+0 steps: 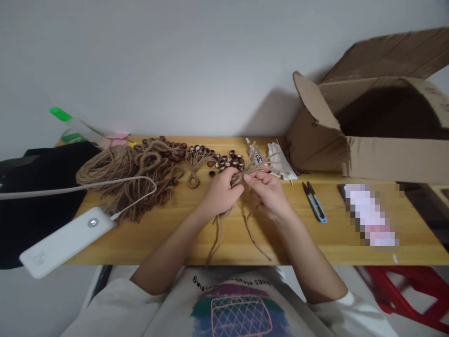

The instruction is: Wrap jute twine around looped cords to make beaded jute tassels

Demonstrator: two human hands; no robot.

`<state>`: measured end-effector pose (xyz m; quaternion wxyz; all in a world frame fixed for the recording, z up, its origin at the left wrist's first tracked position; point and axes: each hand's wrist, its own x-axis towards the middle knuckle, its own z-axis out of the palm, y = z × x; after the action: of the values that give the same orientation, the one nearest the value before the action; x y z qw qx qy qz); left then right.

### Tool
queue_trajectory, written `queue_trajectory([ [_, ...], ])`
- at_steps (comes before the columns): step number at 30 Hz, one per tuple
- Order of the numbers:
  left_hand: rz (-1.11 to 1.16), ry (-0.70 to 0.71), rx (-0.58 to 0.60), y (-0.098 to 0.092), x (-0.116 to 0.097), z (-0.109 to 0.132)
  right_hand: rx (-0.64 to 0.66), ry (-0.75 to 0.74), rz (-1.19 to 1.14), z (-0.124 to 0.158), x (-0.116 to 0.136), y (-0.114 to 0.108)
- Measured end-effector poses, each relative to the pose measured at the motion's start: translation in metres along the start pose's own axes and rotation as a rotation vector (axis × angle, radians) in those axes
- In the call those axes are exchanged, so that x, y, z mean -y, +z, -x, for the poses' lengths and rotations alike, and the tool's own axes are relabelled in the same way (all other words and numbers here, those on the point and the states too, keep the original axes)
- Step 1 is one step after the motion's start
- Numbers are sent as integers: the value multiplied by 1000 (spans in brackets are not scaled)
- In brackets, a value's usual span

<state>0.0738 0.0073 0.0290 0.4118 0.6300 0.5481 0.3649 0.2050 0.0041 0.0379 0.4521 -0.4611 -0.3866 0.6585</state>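
Centre of frame, just above the wooden surface (315, 243): both hands meet on a short bundle of twine strands (241, 178). Left hand (222, 192) is curled closed around the bundle, thumb on top. Right hand (268, 192) pinches the same bundle from the other side between fingertips and thumb. The work in hand looks like twisting or knotting at that pinch point, though the knot itself is hidden by the fingers. Loose tails of the bundle trail down over the near edge of the surface. The twine is coarse, hairy and tan, a jute-like fibre that likely frays and wants a firm, close grip to stay bunched. Left of centre lies a big tangled heap of twine (115, 168), with coiled rings on top. Just beyond the hands are small dark wooden beads (229, 160), round and glossy, some with pale faces, and beside them beaded twine loops (196, 157). A small glue tube (256, 154) and a white paper packet (280, 161) sit behind the right hand. Blue-handled snips (315, 201) lie well apart to the right. A cardboard box (386, 145) on its side, flaps open, fills the upper right. A smooth white power bank (65, 243) with its cable (70, 188) is at lower left, and black cloth (35, 196) is at the far left.
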Motion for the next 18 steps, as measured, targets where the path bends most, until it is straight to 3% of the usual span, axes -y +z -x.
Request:
queue_trajectory([
  [3, 405, -85, 72, 1, -5, 4, 53, -23, -16, 7, 3, 0],
  [9, 1018, -410, 434, -6, -25, 23, 111, -184, 100, 16, 9, -4],
  [13, 1305, -418, 661, -8, -23, 29, 155, -171, 85, 15, 8, -7],
  [18, 1457, -351, 758, -5, -15, 33, 127, -139, -19, 14, 0, -4],
])
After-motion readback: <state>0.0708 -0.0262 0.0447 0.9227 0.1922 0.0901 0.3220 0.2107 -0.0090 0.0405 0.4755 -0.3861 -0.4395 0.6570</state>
